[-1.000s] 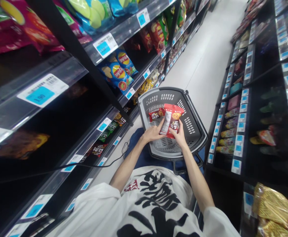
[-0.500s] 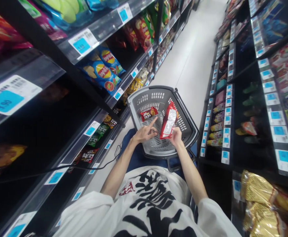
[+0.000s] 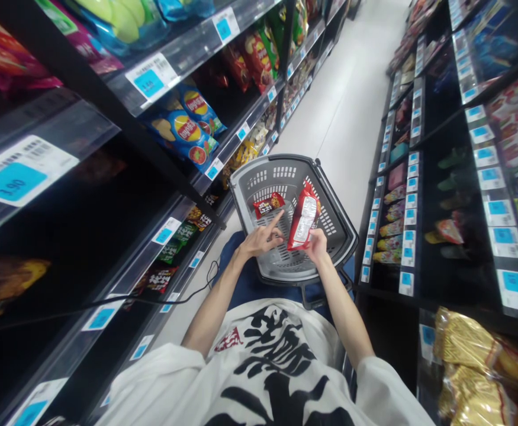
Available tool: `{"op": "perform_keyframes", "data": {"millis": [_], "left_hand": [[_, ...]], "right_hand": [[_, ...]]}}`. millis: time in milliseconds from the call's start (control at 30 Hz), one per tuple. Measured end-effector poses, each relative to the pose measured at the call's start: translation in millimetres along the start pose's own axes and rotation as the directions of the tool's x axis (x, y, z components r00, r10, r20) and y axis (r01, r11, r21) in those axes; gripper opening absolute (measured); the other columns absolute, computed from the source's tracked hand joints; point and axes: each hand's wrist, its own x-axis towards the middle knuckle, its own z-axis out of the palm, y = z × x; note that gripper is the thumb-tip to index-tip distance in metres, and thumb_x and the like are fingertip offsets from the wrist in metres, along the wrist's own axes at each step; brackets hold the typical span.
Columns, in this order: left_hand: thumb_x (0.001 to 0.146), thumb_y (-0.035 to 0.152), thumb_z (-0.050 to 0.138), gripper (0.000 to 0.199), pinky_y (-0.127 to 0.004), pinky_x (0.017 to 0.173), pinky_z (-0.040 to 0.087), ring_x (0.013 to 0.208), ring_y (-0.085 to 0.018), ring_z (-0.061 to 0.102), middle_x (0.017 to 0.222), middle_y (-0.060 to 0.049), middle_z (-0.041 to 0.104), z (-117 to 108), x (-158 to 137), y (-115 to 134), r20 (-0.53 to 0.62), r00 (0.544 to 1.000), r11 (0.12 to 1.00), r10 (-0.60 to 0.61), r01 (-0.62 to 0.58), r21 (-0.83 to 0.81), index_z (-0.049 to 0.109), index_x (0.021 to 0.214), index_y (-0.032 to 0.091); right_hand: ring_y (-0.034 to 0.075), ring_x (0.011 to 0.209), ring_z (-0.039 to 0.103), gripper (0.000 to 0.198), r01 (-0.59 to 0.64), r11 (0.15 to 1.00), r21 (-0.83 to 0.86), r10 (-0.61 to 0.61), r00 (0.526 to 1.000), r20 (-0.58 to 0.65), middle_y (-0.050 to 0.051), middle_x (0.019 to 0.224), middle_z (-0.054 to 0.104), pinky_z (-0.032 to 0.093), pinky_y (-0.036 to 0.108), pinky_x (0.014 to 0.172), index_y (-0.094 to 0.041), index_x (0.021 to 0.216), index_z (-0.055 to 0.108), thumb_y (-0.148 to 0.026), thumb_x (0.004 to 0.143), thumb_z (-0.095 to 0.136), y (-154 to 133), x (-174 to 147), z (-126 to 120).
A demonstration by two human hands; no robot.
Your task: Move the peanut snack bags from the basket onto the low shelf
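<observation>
My right hand (image 3: 317, 244) grips the lower end of a red snack bag (image 3: 305, 216), whose silvery-white printed panel faces up. The bag is held over a grey shopping basket (image 3: 280, 269). My left hand (image 3: 261, 239) reaches over the basket's near left side, holding nothing. Its index finger is stretched out and apart, the other fingers partly curled. Just beyond that fingertip, a smaller red snack packet (image 3: 268, 205) lies inside the basket, apart from the hand. The basket rests against or over my lap; what supports it is hidden.
Shelves with price tags (image 3: 165, 231) flank both sides, the left holding blue chip bags (image 3: 190, 133) and the right gold-wrapped packs (image 3: 467, 343). A white-floored aisle (image 3: 343, 94) stretches ahead. A black cable (image 3: 192, 300) loops at the left.
</observation>
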Motion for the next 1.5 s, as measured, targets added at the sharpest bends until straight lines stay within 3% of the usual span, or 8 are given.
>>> {"op": "perform_keyframes", "data": {"millis": [367,567,733,1000,1100,1200,1333,1500], "left_hand": [[0.099,0.063,0.043,0.092,-0.03,0.079,0.047,0.077,-0.019,0.065,0.104,-0.007,0.074,-0.4,0.2,0.6,-0.007,1.0,1.0,0.014,-0.014,0.028,0.002,0.165,0.014],[0.097,0.066,0.046,0.095,-0.034,0.083,0.05,0.086,-0.022,0.068,0.125,-0.014,0.068,2.7,0.7,-8.6,-0.058,0.998,0.997,0.034,-0.03,0.07,0.001,0.166,0.017],[0.091,0.059,0.062,0.104,-0.04,0.096,0.05,0.118,-0.035,0.066,0.133,-0.02,0.064,8.3,5.1,-4.8,-0.129,0.987,0.945,-0.097,0.132,0.299,0.002,0.166,0.018],[0.091,0.057,0.065,0.106,-0.041,0.088,0.053,0.102,-0.037,0.071,0.115,-0.015,0.072,11.1,10.2,2.3,-0.107,0.974,0.872,-0.198,0.225,0.436,0.001,0.166,0.02],[0.09,0.052,0.068,0.103,-0.041,0.095,0.053,0.117,-0.036,0.066,0.133,-0.016,0.064,13.3,10.7,-3.0,-0.132,0.981,0.898,-0.139,0.181,0.401,0.004,0.166,0.024],[0.089,0.039,0.071,0.096,-0.044,0.11,0.047,0.142,-0.034,0.046,0.157,-0.016,0.04,15.5,11.2,-8.6,-0.193,0.979,0.914,0.058,0.026,0.404,0.014,0.165,0.026],[0.092,0.021,0.061,0.077,-0.047,0.12,0.038,0.149,-0.029,0.035,0.16,-0.012,0.032,16.4,9.4,-10.8,-0.177,0.947,0.878,0.269,-0.165,0.45,0.029,0.162,0.03],[0.087,0.044,0.073,0.098,-0.047,0.122,0.037,0.154,-0.032,0.028,0.165,-0.017,0.022,23.8,8.9,-3.6,-0.242,0.936,0.929,0.255,-0.168,0.33,0.017,0.165,0.023]], "right_hand": [[0.036,0.103,0.071,0.046,-0.088,0.995,0.038,0.089,0.996,-0.029,0.006,0.091,0.076,0.063,0.046,0.083,-0.019,0.09,0.065,-0.038,0.049,0.066,-0.9,-1.0,1.4],[0.03,0.099,0.071,0.052,0.022,0.994,-0.105,-0.018,0.999,0.037,0.005,0.103,0.075,0.06,0.043,0.086,-0.02,0.105,0.063,-0.044,0.06,0.071,8.4,4.9,-2.5],[0.026,0.108,0.067,0.059,0.335,0.792,-0.511,-0.343,0.936,0.083,0.009,0.119,0.069,0.054,0.039,0.099,-0.018,0.118,0.058,-0.044,0.072,0.082,16.4,9.9,-2.0],[0.027,0.106,0.066,0.069,0.335,0.685,-0.647,-0.377,0.923,0.08,0.011,0.119,0.067,0.053,0.042,0.099,-0.017,0.123,0.054,-0.051,0.071,0.083,20.5,14.4,-9.0],[0.026,0.104,0.066,0.067,0.336,0.684,-0.647,-0.376,0.923,0.081,0.012,0.118,0.066,0.053,0.041,0.096,-0.017,0.121,0.053,-0.052,0.072,0.083,21.2,15.6,-10.5],[0.026,0.098,0.066,0.07,0.294,0.665,-0.687,-0.372,0.928,0.037,0.012,0.113,0.067,0.054,0.041,0.093,-0.017,0.117,0.052,-0.052,0.068,0.086,22.6,16.7,-11.7],[0.025,0.094,0.066,0.075,0.265,0.587,-0.765,-0.416,0.909,-0.004,0.011,0.109,0.067,0.054,0.042,0.092,-0.017,0.113,0.051,-0.053,0.06,0.09,23.8,18.3,-13.5],[0.02,0.089,0.064,0.057,0.346,0.755,-0.556,-0.326,0.935,0.14,0.008,0.111,0.062,0.058,0.032,0.069,-0.021,0.111,0.05,-0.059,0.077,0.076,18.0,20.2,-18.8]]}}
